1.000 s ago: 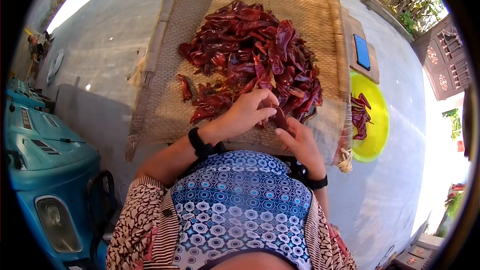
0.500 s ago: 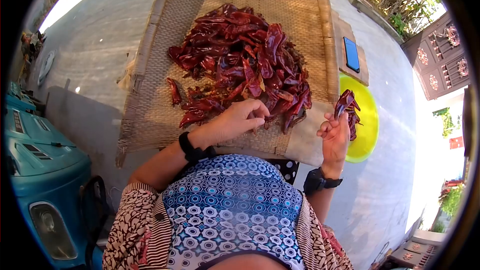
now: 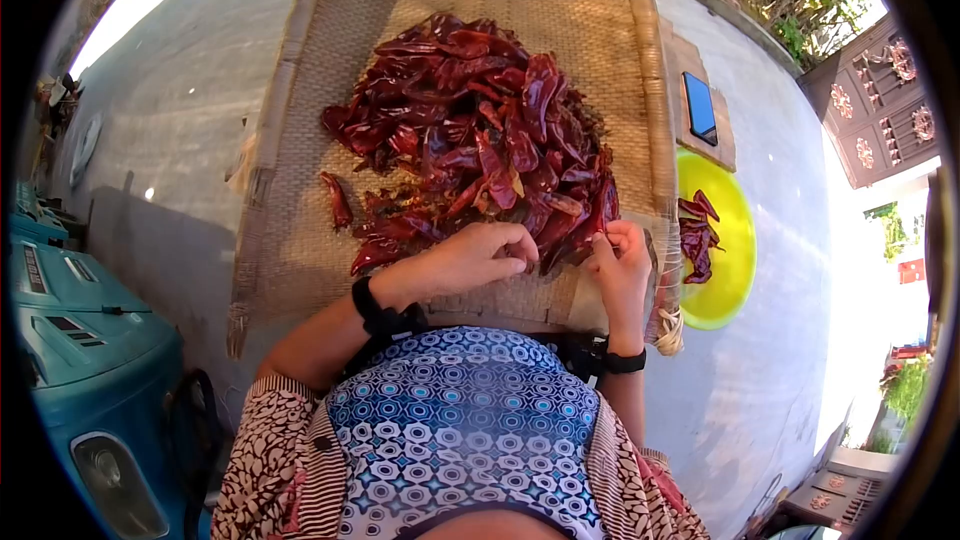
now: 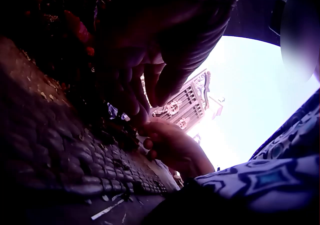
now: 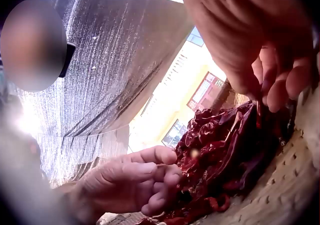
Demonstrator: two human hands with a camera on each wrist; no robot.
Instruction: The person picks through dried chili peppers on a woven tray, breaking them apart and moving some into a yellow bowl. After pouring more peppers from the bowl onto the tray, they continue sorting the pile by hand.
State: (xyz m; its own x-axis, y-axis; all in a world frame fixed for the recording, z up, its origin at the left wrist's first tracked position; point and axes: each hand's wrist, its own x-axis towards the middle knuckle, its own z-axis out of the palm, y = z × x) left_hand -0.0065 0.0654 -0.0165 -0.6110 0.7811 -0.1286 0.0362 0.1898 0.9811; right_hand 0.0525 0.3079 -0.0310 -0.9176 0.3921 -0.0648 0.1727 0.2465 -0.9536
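Observation:
A heap of glossy dried red chili peppers (image 3: 450, 140) lies on a woven tray (image 3: 335, 50). At its near right edge my right hand (image 3: 624, 265) pinches a chili pepper (image 3: 606, 202) between thumb and fingertips. In the right wrist view the thumb and fingers of that right hand (image 5: 255, 45) meet on a thin red piece. My left hand (image 3: 475, 258) hovers at the heap's near edge, fingers loosely curled. Seen from the right wrist, the left hand (image 5: 142, 182) holds nothing. The left wrist view is dark; the left hand (image 4: 150, 40) shows mostly in shadow.
Right of the tray stands a yellow basin (image 3: 735, 270) with several chili peppers (image 3: 697, 240) inside. A phone (image 3: 699, 108) lies on a board beside the tray. One chili pepper (image 3: 337, 200) lies apart, left of the heap. A teal vehicle (image 3: 105, 360) stands at the left.
Both hands were together at a chili; then my right hand carried chili peppers over the yellow basin. It has since returned, without them, to the heap's right edge. The left hand stayed near the heap.

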